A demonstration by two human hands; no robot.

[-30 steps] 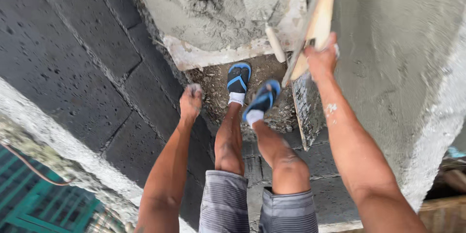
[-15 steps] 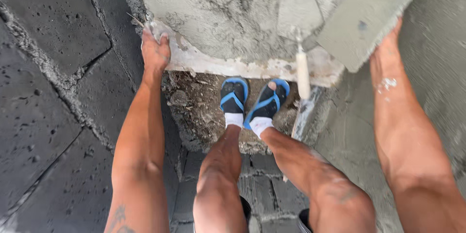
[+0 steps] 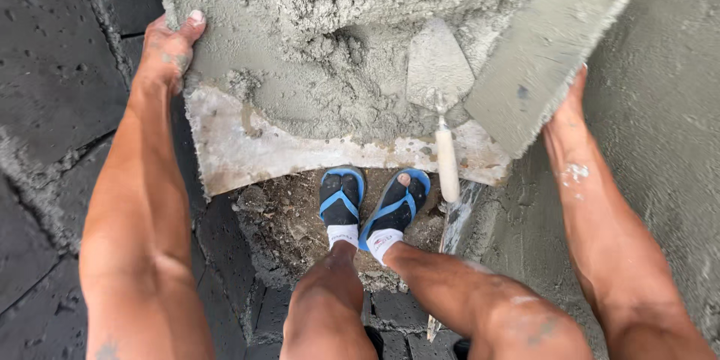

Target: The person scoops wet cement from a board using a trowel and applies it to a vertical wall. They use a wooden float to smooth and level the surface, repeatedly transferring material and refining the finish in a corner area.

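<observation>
The mortar heap fills most of the mortar board, so only its pale front strip stays free. A trowel lies in the mortar, its handle pointing at the feet. The float closes the right side, near the plastered wall. On the left, the block wall stands close.
</observation>
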